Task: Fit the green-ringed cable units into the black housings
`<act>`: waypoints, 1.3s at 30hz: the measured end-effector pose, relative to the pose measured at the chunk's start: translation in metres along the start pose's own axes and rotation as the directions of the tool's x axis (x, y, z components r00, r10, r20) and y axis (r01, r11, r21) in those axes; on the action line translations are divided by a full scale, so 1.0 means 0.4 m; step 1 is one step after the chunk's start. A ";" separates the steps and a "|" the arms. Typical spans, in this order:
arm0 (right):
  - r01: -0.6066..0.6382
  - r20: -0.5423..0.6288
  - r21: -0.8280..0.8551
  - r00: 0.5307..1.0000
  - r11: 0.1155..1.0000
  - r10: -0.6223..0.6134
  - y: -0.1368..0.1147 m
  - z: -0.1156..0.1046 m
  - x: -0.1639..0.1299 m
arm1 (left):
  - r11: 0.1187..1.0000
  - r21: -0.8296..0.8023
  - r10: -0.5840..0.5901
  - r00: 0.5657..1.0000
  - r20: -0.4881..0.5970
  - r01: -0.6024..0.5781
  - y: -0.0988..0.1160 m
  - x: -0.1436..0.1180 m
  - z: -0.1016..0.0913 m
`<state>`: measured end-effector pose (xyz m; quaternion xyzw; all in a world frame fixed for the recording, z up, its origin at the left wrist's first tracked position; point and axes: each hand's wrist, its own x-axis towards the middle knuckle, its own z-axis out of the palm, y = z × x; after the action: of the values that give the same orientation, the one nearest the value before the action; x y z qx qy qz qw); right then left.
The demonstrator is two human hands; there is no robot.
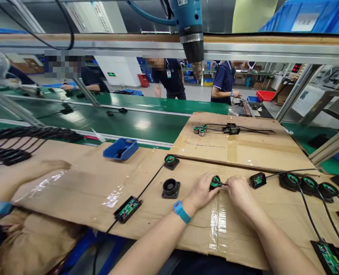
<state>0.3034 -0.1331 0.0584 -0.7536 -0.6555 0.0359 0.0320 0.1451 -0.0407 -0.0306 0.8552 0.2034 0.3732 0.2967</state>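
Cardboard-topped bench (pixel 72 191) – black socket (pixel 171 188) beside left hand (pixel 202 191)

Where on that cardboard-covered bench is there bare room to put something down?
Bare cardboard lies left of the black box with the green circuit board, below the blue bin. The raised cardboard sheet is bare in front of the wired parts. It is crowded at the right, among the round connectors, and around the left hand and right hand.
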 end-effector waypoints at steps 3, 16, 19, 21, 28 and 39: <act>-0.006 -0.079 -0.031 0.997 0.999 0.004 -0.034 0.003 0.013 | 0.998 0.038 -0.038 0.998 -0.048 0.040 0.001 0.001 -0.006; -0.098 0.213 -0.040 0.972 0.994 0.104 0.318 -0.036 -0.122 | 0.990 0.083 -0.105 0.990 -0.092 0.113 -0.012 0.010 -0.004; -0.045 0.193 -0.100 0.979 0.994 0.064 0.332 -0.046 -0.112 | 0.987 0.106 -0.110 0.989 -0.096 0.120 -0.016 0.016 -0.005; 0.020 0.175 -0.127 0.985 0.992 0.003 0.296 -0.089 -0.111 | 0.987 0.107 -0.112 0.989 -0.099 0.122 -0.021 0.013 -0.008; -0.047 -0.009 -0.020 0.999 0.999 0.047 0.157 -0.274 -0.302 | 0.998 0.057 -0.025 0.991 -0.130 0.032 -0.030 0.014 -0.003; -0.381 -0.199 -0.020 0.907 0.924 0.370 0.308 0.025 -0.664 | 0.966 -0.195 0.220 0.934 0.284 -0.168 0.213 0.262 0.321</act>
<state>0.3873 -0.4132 0.0399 -0.8662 -0.4928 -0.0503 0.0656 0.3203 -0.0898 0.0099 0.8901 0.0379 0.2810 0.3569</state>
